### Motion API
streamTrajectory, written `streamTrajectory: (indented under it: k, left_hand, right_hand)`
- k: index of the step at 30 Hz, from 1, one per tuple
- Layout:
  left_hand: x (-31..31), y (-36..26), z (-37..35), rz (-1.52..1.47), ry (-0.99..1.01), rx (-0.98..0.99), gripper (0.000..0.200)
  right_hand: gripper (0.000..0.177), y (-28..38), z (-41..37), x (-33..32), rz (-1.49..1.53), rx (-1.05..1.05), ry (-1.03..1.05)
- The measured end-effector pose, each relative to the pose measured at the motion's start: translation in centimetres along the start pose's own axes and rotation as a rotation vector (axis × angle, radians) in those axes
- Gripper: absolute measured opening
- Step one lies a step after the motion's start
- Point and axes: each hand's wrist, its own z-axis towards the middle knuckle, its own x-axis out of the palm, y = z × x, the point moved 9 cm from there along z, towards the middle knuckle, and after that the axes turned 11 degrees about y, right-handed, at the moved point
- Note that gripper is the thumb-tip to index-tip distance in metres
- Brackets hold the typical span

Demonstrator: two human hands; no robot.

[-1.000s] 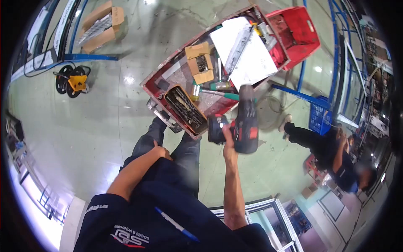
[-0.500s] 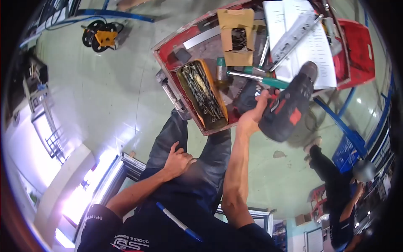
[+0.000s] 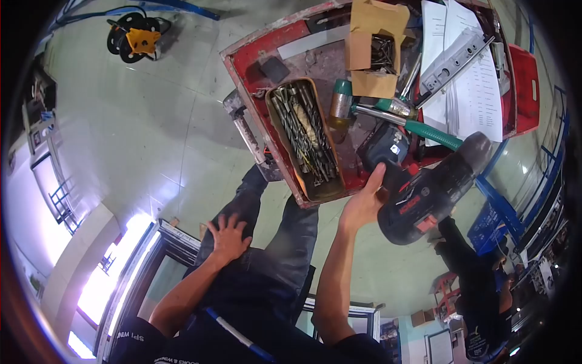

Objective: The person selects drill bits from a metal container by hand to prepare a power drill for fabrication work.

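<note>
My right hand point(image 3: 364, 206) is closed around the handle of a black and red cordless drill point(image 3: 424, 197), held just off the near edge of a red tray point(image 3: 242, 79). The drill's chuck points to the upper right. My left hand point(image 3: 230, 238) lies on my thigh with its fingers spread and nothing in it. Left of the drill, a tin of drill bits point(image 3: 306, 136) sits in the tray. A green-handled hammer point(image 3: 433, 133) lies beyond the drill, beside a green-capped bottle point(image 3: 341, 100).
An open cardboard box point(image 3: 373, 82) of screws and some printed papers point(image 3: 485, 109) under a metal plate point(image 3: 451, 64) lie in the tray. A yellow and black cable reel point(image 3: 142, 41) stands on the floor at upper left. Another person point(image 3: 476, 291) is at lower right.
The drill has moved lower and slightly right in view with my right hand. My left hand has shifted left and spread its fingers. The tray appears further right.
</note>
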Motion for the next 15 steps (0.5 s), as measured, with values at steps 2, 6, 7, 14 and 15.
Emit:
streamTrajectory:
  k: [2,6,7,14,15]
  left_hand:
    - [0.5,3.4,0.1,-0.18,0.073,-0.166,0.064]
    - [1.5,10.1,1.4,-0.421,0.183,-0.172,0.08]
    - [1.0,10.7,1.3,-0.466,0.194,-0.127,0.08]
    - [-2.2,11.0,-1.2,-0.361,-0.044,0.161,0.063]
    - [-2.5,11.2,-1.6,-0.477,-0.103,0.181,0.058]
  right_hand:
    - [0.038,0.2,-3.3,-1.0,0.013,-0.069,-0.081]
    - [0.063,0.4,-10.2,-3.3,-0.162,-0.159,-0.004]
    - [0.069,1.1,-10.6,-2.3,-0.166,-0.194,0.11]
    - [0.114,2.8,-5.0,6.4,-0.397,-0.196,0.608]
    - [0.116,2.4,-4.5,6.6,-0.388,-0.155,0.666]
